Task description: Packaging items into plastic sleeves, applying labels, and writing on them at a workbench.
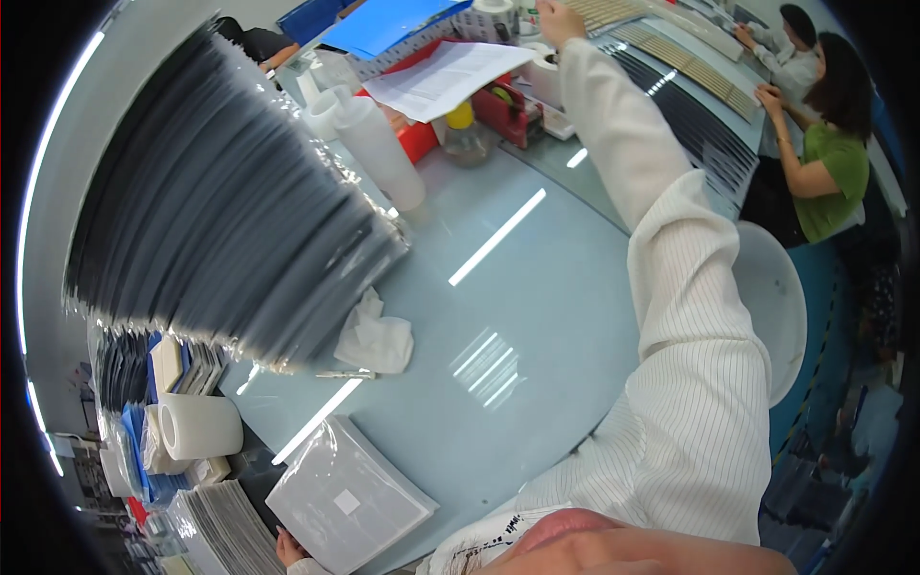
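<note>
At the lower left, the fingers of my left hand (288, 548) curl at the edge of a flat, clear-plastic-wrapped package (331, 460) with a small white square label. Most of that hand is hidden by the package and the frame's lower edge. My right arm stretches across to the far side of the table. Up there my right hand (562, 23) is closed near white rolls (546, 79); what it holds, if anything, is too small to make out. A crumpled white cloth (376, 333) lies on the glossy table (537, 287) between my arms, beside small metal tweezers (347, 375).
A tall stack of dark, plastic-sleeved sheets (230, 201) fills the left. Behind it stand a white bottle (379, 153), a yellow-capped jar (467, 139) and printed papers (446, 81). A white stool (774, 307) is at the right. Two people (834, 172) sit at the far right.
</note>
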`<move>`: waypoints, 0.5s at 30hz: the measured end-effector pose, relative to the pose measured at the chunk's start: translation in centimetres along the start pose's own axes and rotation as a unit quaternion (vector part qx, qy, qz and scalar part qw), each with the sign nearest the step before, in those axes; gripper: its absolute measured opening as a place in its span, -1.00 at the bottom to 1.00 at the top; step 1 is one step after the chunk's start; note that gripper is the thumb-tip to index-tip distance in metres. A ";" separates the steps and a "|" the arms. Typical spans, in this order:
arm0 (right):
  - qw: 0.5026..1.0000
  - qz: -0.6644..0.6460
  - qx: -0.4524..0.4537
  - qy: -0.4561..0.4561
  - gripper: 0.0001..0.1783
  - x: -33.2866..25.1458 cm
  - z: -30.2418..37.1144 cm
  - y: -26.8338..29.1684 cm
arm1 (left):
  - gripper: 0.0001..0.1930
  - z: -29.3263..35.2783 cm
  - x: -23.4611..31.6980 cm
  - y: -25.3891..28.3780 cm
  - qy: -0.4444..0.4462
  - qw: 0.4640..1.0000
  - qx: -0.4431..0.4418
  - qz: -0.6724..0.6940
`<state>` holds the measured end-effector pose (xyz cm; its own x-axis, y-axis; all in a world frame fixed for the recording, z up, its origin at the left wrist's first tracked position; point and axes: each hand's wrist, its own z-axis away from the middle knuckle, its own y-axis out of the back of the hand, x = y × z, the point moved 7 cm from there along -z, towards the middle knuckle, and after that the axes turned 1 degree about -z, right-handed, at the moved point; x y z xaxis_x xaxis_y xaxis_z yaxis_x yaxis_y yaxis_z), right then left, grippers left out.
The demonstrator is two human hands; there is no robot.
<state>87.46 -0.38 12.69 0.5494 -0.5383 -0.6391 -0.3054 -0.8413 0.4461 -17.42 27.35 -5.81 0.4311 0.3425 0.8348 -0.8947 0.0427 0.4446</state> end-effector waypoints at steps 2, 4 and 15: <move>0.986 -0.066 -0.145 -0.048 -0.53 1.4 -2.0 -5.9 | -0.54 -0.6 -1.1 2.9 0.002 1.000 0.011 0.015; 0.968 -0.141 -0.125 0.165 -0.31 2.8 -7.8 -4.3 | -0.51 -4.0 -3.7 0.0 0.018 0.998 -0.043 0.049; 0.923 -0.101 -0.371 -0.013 -0.01 12.2 -9.4 -19.0 | -0.55 0.2 -1.0 1.1 0.113 0.992 0.046 0.045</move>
<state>107.29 9.48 2.34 0.5145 -0.3830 -0.7672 0.4241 -0.6639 0.6159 -18.83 26.91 -6.10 0.3040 0.5425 0.7831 -0.9093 -0.0800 0.4084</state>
